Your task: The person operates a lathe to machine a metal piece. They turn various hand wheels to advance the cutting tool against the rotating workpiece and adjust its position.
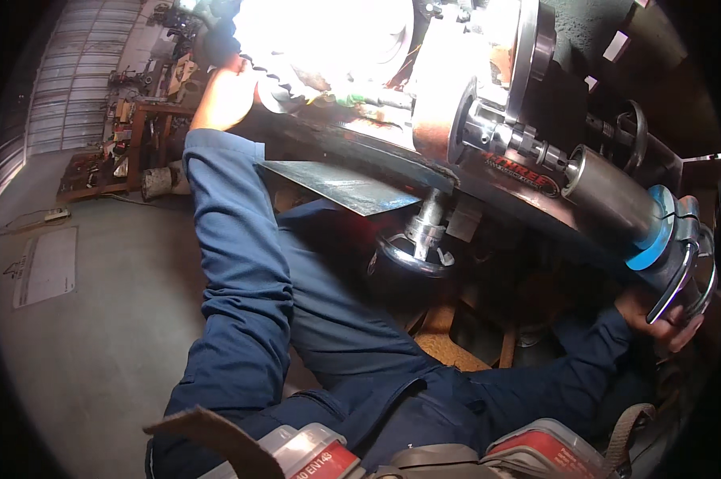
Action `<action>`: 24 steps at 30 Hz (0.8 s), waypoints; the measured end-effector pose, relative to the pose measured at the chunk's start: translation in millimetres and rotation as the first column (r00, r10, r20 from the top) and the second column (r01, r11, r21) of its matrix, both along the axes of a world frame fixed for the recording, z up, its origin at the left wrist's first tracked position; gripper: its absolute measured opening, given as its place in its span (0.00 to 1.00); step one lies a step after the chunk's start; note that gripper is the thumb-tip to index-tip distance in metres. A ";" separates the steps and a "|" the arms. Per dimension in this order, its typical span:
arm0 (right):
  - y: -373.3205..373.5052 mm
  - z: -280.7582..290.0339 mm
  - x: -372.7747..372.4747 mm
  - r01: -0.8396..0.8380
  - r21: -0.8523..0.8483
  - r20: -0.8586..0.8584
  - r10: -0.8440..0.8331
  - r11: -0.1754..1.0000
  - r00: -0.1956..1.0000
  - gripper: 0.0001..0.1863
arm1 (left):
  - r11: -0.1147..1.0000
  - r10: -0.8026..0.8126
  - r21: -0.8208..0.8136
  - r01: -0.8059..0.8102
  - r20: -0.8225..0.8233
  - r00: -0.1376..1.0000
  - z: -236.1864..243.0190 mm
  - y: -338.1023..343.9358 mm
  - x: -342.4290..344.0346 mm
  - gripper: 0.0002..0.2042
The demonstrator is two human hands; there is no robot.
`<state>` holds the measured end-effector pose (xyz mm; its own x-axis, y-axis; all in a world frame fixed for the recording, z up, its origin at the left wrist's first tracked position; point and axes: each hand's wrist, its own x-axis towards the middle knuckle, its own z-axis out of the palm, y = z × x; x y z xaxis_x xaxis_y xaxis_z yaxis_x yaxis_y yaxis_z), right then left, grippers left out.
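Along the far left wall: brown table (162, 107) heaped with clutter; any containers too small to tell.
Left hand (229, 94): raised beside a grey rounded metal piece (277, 96) at the machine's upper left; fingertips lost in glare, so opening and hold cannot be told. Judgement: keep the cuff clear of anything that may turn.
Filter housings (316, 451): clear-grey plastic, red-labelled, lower edge; contents hidden.
Lower black-and-chrome handwheel (424, 231): below the machine, no hand on it.
Grey metal cylinder (616, 191): ends at a blue collar (662, 209).
Right hand (670, 326): fingers half-curled by the chrome looped handwheel (673, 286) beyond that collar; firm hold uncertain. Small, even turns would likely serve best.
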<state>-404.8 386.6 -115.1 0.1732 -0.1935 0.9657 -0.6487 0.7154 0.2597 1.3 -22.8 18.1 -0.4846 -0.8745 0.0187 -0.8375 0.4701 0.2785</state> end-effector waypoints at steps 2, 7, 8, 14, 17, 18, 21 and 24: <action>-2.2 -5.0 2.6 -0.018 -0.110 0.107 0.030 0.994 0.994 0.20 | 0.999 -0.029 -0.043 0.027 -0.062 0.998 -3.5 -2.7 0.2 0.13; 17.2 18.2 -2.5 -0.074 0.003 0.282 0.070 0.997 0.957 0.15 | 0.992 -0.042 0.110 0.062 -0.173 0.984 -7.5 -9.1 5.3 0.12; 22.8 22.7 -5.7 -0.109 0.008 0.370 0.098 0.994 0.924 0.15 | 0.999 -0.004 0.036 0.010 -0.158 0.987 -14.3 -13.3 4.1 0.11; 20.2 58.3 3.5 -0.241 -0.084 0.826 0.202 0.967 0.526 0.14 | 0.985 -0.075 0.147 0.088 -0.089 0.993 3.3 -12.7 9.0 0.13; 15.8 72.0 2.6 -0.200 -0.011 0.869 0.108 0.980 0.482 0.15 | 0.997 -0.001 -0.078 0.002 0.021 1.000 -12.5 -19.3 11.5 0.14; 18.2 72.5 -1.9 -0.218 0.002 0.904 0.091 0.976 0.417 0.15 | 0.997 -0.001 -0.079 0.003 0.023 1.000 -12.6 -20.8 15.1 0.14; 27.6 70.6 -14.3 -0.211 0.065 0.947 0.006 0.975 0.320 0.17 | 0.998 -0.055 -0.037 0.055 0.001 0.998 -7.2 -11.1 6.8 0.14; 34.1 68.8 -20.0 -0.156 0.150 0.958 -0.105 0.976 0.268 0.17 | 0.998 -0.016 -0.053 0.017 0.020 1.000 -9.1 -11.7 5.2 0.14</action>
